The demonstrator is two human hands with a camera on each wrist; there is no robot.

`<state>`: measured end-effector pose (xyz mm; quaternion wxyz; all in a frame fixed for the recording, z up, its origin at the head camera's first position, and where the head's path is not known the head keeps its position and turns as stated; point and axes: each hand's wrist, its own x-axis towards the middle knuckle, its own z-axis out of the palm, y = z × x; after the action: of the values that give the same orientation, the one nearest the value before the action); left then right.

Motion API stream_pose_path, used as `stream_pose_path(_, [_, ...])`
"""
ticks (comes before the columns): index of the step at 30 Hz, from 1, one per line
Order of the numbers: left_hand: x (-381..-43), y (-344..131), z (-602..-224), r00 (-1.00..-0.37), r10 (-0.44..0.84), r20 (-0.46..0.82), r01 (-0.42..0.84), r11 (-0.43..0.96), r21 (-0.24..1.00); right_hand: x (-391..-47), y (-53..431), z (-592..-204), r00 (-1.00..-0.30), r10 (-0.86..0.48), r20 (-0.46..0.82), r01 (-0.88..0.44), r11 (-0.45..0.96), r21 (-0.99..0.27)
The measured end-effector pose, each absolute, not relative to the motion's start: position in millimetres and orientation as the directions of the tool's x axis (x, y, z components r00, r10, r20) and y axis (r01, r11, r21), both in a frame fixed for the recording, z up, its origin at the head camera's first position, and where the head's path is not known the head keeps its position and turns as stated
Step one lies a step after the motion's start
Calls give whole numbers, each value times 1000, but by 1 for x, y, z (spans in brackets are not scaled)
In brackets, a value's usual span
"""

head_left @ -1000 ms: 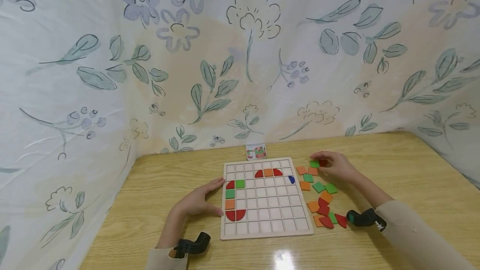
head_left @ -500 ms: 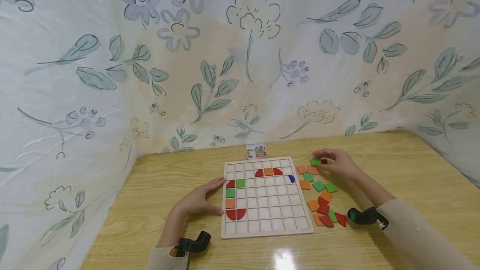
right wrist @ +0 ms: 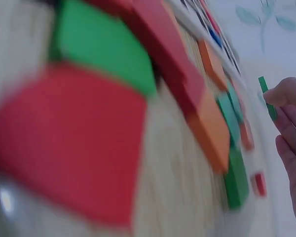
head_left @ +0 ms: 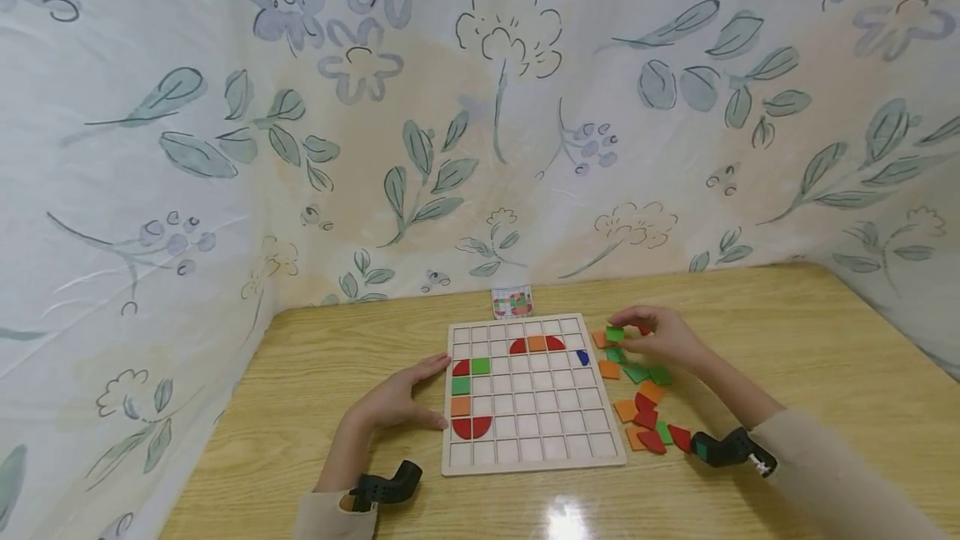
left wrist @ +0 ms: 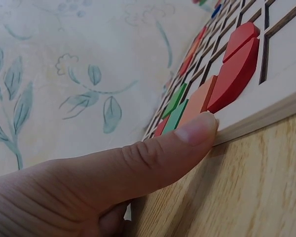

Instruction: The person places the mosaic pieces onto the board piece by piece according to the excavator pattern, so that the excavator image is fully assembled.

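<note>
My right hand [head_left: 666,338] pinches a green square tile [head_left: 615,334] between thumb and fingers, raised above the loose tiles right of the board. The right wrist view shows this green tile [right wrist: 262,85] edge-on. My left hand [head_left: 397,397] rests at the left edge of the wooden grid board [head_left: 540,445], fingers spread. In the left wrist view the thumb [left wrist: 163,158] lies against the board's rim. Set in the grid are several red quarter-circle tiles [head_left: 482,427], orange and green squares [head_left: 480,366], and one blue piece [head_left: 582,357].
Loose orange, green and red tiles [head_left: 645,419] lie along the board's right side, some overlapping. One red piece [head_left: 645,329] is partly hidden behind the right hand. A small pattern card [head_left: 512,302] stands behind the board, before a floral cloth [head_left: 420,65].
The right hand has picked up the green tile and carried it left towards the board, leaving the red piece behind. The left hand stays at the board's edge.
</note>
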<state>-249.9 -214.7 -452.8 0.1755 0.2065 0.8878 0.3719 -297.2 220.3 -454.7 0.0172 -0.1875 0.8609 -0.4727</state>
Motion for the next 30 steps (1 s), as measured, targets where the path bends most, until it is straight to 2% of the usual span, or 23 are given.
stream_pose_path(10, [-250,-214,-453,-856,490,-162,226,638,736,-286,166,-445,-855,-481,193,-387,345,-855])
stream_pose_path(16, [-250,-214,-453,-855,494,-160,231,638,734,-281,139,-448,-819,-534,211,-450,368,-814])
stream_pose_path(30, [-252,-214,-455,-850,503,-155,237,628,742,-286,92,-455,-790,-566,238,-527,426,-735])
